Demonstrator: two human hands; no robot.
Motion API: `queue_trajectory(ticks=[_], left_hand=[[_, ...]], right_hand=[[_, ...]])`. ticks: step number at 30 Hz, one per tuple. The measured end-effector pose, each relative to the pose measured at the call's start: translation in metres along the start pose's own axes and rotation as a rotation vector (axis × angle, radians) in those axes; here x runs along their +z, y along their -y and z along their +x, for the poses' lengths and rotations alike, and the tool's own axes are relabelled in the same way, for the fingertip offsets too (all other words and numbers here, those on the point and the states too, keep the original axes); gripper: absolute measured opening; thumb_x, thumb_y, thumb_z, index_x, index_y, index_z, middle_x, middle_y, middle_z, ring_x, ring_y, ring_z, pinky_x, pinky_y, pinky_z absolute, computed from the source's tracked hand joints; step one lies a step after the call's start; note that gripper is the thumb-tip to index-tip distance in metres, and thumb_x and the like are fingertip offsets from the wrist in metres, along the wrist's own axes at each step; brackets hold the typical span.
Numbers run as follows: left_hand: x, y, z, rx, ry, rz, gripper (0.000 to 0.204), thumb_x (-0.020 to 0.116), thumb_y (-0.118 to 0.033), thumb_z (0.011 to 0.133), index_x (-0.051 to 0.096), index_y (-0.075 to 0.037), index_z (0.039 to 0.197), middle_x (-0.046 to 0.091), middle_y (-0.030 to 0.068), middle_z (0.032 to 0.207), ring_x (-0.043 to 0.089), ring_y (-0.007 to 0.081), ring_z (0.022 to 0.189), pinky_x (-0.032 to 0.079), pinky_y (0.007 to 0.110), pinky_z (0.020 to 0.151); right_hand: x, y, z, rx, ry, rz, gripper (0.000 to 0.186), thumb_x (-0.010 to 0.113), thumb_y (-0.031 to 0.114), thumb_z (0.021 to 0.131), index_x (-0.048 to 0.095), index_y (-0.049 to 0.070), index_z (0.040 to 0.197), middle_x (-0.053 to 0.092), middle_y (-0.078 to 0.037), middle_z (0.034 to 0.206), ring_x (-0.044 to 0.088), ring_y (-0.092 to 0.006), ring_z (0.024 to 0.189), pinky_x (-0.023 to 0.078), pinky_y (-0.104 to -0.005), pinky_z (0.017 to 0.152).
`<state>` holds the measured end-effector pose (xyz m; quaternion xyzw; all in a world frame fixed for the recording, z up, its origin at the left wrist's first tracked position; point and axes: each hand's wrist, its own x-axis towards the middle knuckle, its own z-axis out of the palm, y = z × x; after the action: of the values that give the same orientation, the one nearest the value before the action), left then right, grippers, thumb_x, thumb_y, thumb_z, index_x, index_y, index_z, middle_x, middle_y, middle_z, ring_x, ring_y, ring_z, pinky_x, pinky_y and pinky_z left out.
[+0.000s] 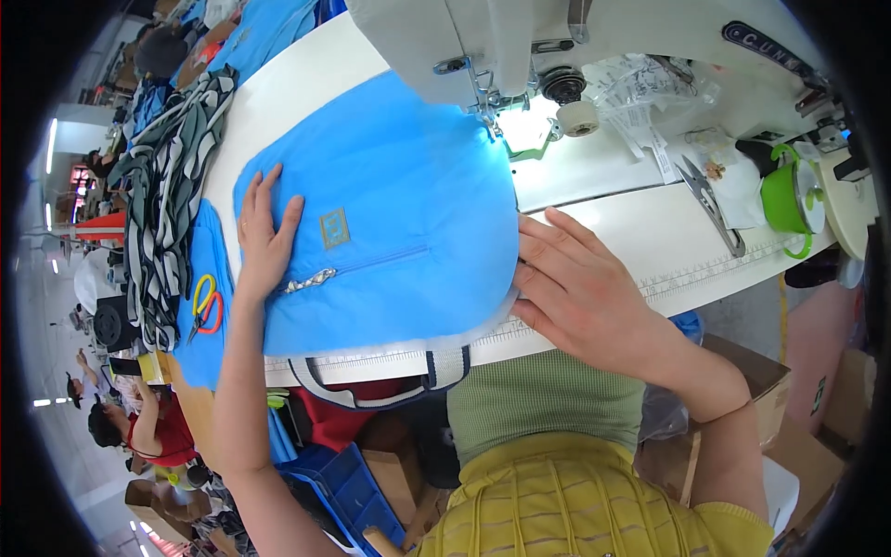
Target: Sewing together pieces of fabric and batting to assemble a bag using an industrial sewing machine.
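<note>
A blue fabric bag panel point(390, 186) lies flat on the white sewing table, its upper right edge under the presser foot of a sewing machine point(455, 46). On the panel are a small tan patch point(334, 227) and a zipper point(380, 261) with a patterned pull. My left hand point(266, 232) rests on the panel's left side, fingers stretched and apart. At the right curved edge, my right hand point(580, 288) lies with its fingers extended, fingertips touching the fabric rim. A striped webbing handle point(380, 395) hangs below the panel over the table's front edge.
Scissors with yellow and red handles point(206, 304) lie on blue fabric at left, beside piled patterned strips point(167, 204). Thread snips point(713, 206) and a green lidded cup point(792, 197) are at right. A ruler strip point(687, 281) edges the table. Blue bins point(348, 492) stand below.
</note>
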<state>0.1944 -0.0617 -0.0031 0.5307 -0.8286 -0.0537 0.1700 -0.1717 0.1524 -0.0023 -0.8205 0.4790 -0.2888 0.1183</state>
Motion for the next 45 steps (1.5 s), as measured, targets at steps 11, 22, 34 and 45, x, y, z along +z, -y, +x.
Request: queue_trajectory(ticks=[11, 22, 34, 45], left_hand=[[0.035, -0.177, -0.017, 0.552, 0.264, -0.313, 0.043, 0.068, -0.018, 0.099, 0.064, -0.014, 0.142, 0.051, 0.0121, 0.155, 0.042, 0.0339, 0.151, 0.019, 0.060, 0.127], [0.034, -0.180, -0.023, 0.525, 0.249, -0.156, 0.045, 0.063, -0.014, 0.100, 0.064, -0.016, 0.145, 0.051, 0.0099, 0.158, 0.041, 0.0328, 0.153, 0.017, 0.057, 0.129], [0.020, -0.194, -0.018, 0.417, 0.249, -0.543, 0.027, 0.071, -0.012, 0.097, 0.073, -0.010, 0.123, 0.066, 0.0105, 0.135, 0.060, 0.0295, 0.130, 0.034, 0.052, 0.120], [0.021, -0.221, -0.008, 0.294, 0.139, -0.855, 0.025, 0.079, -0.013, 0.091, 0.072, 0.000, 0.111, 0.071, 0.0094, 0.102, 0.062, 0.0200, 0.091, 0.050, 0.033, 0.088]], right_hand=[[0.008, -0.003, -0.004, -0.014, -0.048, -0.026, 0.039, 0.076, 0.022, 0.088, 0.067, 0.002, 0.121, 0.063, -0.015, 0.133, 0.053, -0.0310, 0.139, 0.037, -0.0496, 0.122], [-0.050, -0.059, -0.010, 0.548, -0.523, -0.457, 0.025, 0.080, 0.017, 0.083, 0.066, 0.006, 0.100, 0.063, -0.009, 0.100, 0.059, -0.0305, 0.100, 0.050, -0.0432, 0.083], [-0.049, -0.054, -0.011, 0.461, -0.592, -0.304, 0.012, 0.069, 0.014, 0.096, 0.066, 0.003, 0.091, 0.060, -0.009, 0.086, 0.058, -0.0303, 0.086, 0.046, -0.0420, 0.079], [-0.031, -0.014, 0.020, 0.296, -0.209, 0.200, 0.013, 0.060, 0.014, 0.104, 0.064, 0.004, 0.097, 0.060, -0.009, 0.090, 0.056, -0.0292, 0.088, 0.041, -0.0411, 0.084]])
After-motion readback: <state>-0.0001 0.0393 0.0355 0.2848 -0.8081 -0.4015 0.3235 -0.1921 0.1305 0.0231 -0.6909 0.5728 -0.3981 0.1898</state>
